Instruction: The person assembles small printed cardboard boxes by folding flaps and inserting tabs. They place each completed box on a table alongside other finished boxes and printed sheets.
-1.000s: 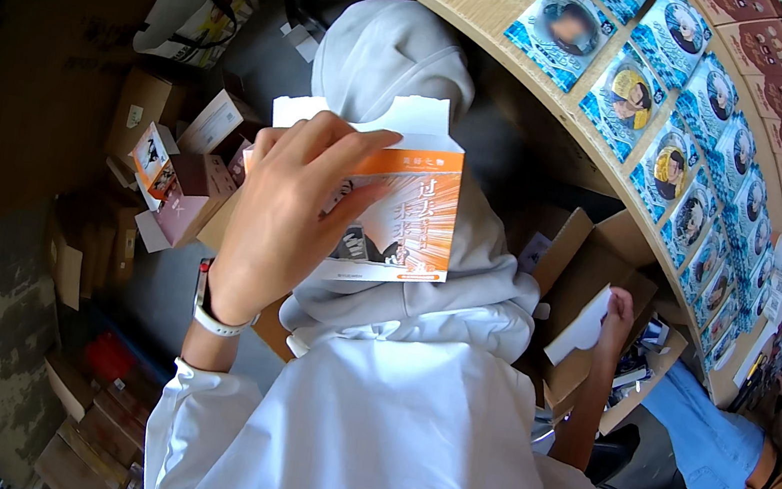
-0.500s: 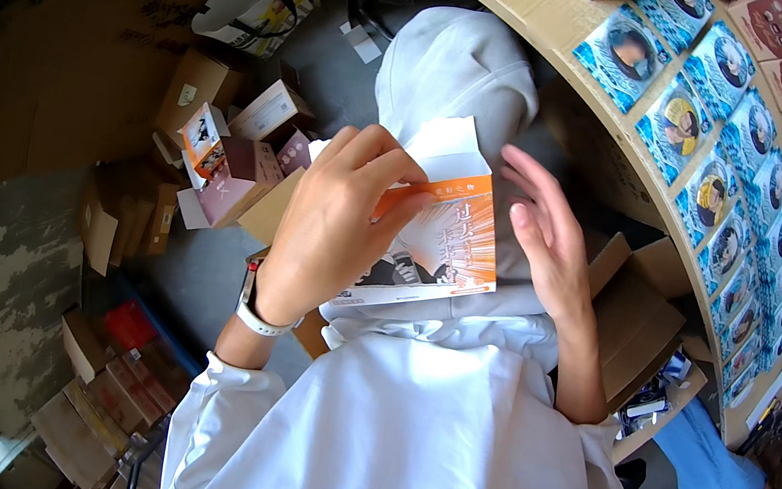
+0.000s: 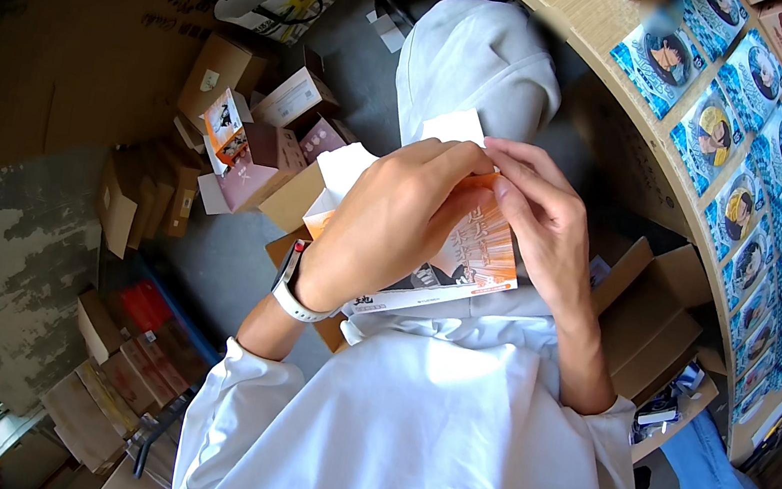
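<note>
An orange and white printed cardboard box (image 3: 479,251) rests in my lap with its top flaps raised. One white flap (image 3: 453,125) points away from me, and another white flap (image 3: 341,169) stands out to the left. My left hand (image 3: 406,211) lies across the box, its fingers curled over the top edge and partly hiding the print. At the right corner of that edge, my right hand (image 3: 553,230) pinches the box with thumb and fingers. The two hands' fingertips nearly meet there, and the inside of the box is hidden.
Opened cartons (image 3: 262,160) lie on the floor to the left. An open brown box (image 3: 648,318) stands close by my right arm. The table (image 3: 586,21) curves along the right, bearing rows of blue picture cards (image 3: 711,136). Another person's blue clothing (image 3: 709,484) shows at lower right.
My right hand, earlier apart from the box with fingers spread, has moved left and taken hold of its top edge. The left hand has slid toward the right along the edge.
</note>
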A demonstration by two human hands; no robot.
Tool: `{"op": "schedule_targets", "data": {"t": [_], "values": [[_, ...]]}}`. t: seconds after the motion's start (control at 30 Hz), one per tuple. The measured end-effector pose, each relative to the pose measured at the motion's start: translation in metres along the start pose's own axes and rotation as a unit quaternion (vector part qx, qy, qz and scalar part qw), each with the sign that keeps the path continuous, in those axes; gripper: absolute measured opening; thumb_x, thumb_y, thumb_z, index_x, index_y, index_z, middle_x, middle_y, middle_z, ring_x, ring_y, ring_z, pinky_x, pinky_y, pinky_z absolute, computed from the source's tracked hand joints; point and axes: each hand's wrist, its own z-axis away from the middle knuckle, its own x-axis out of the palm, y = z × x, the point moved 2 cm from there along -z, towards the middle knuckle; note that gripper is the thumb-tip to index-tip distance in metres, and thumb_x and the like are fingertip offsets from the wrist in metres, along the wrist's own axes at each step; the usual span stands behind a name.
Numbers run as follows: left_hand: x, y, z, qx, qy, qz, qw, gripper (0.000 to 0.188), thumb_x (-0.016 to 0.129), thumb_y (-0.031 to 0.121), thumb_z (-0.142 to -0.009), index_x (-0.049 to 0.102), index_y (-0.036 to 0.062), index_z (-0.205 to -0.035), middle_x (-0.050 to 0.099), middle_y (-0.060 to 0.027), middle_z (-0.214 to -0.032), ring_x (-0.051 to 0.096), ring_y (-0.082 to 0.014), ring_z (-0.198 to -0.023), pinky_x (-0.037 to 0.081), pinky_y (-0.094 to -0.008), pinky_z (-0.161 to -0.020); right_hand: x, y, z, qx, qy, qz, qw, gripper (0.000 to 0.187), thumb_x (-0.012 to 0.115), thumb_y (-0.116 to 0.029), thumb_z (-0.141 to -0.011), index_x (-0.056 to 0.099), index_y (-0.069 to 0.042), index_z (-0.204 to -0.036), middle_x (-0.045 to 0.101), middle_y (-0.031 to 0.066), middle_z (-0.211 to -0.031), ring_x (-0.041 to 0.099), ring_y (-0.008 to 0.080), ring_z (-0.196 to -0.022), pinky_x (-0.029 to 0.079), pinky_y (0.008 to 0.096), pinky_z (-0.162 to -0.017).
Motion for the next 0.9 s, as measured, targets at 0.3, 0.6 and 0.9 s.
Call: {"op": "schedule_targets", "data": {"t": [0.3, 0.6, 0.9], "values": [[0.002, -0.001, -0.008, -0.012, 0.004, 0.020, 1.000, 0.012, 0.072, -0.001, -0.091, 0.070, -0.0007, -0.103, 0.066, -0.0135, -0.094, 0.066, -0.0285, -0.083, 0.054, -0.0336, -0.074, -0.007, 0.002, -0.004, -0.007, -0.006, 0.005, 1.000, 0.025, 0.064, -0.002, -0.097, 0.073, 0.008, -0.119, 0.070, 0.0167, -0.121, 0.071, 0.0243, -0.106, 0.057, 0.0341, -0.092], [0.007, 0.003, -0.013, 0.039, 0.007, -0.008, 0.999, 0.014, 0.073, -0.001, -0.088, 0.065, 0.0005, -0.099, 0.066, -0.0138, -0.090, 0.062, -0.0355, -0.088, 0.051, -0.0434, -0.076, -0.012, 0.005, -0.005, 0.010, -0.003, -0.005, 1.000, 0.025, 0.065, -0.002, -0.097, 0.071, 0.009, -0.118, 0.070, 0.0127, -0.121, 0.070, 0.0189, -0.104, 0.057, 0.0306, -0.090], [-0.003, 0.001, -0.012, -0.016, -0.023, -0.005, 1.000, 0.020, 0.079, 0.006, -0.086, 0.064, -0.0008, -0.097, 0.065, -0.0147, -0.090, 0.062, -0.0346, -0.087, 0.051, -0.0438, -0.073, -0.009, 0.007, -0.004, 0.002, -0.026, -0.058, 0.998, 0.027, 0.064, -0.002, -0.096, 0.071, 0.003, -0.121, 0.065, 0.0115, -0.128, 0.069, 0.0190, -0.108, 0.056, 0.0301, -0.091]]}}
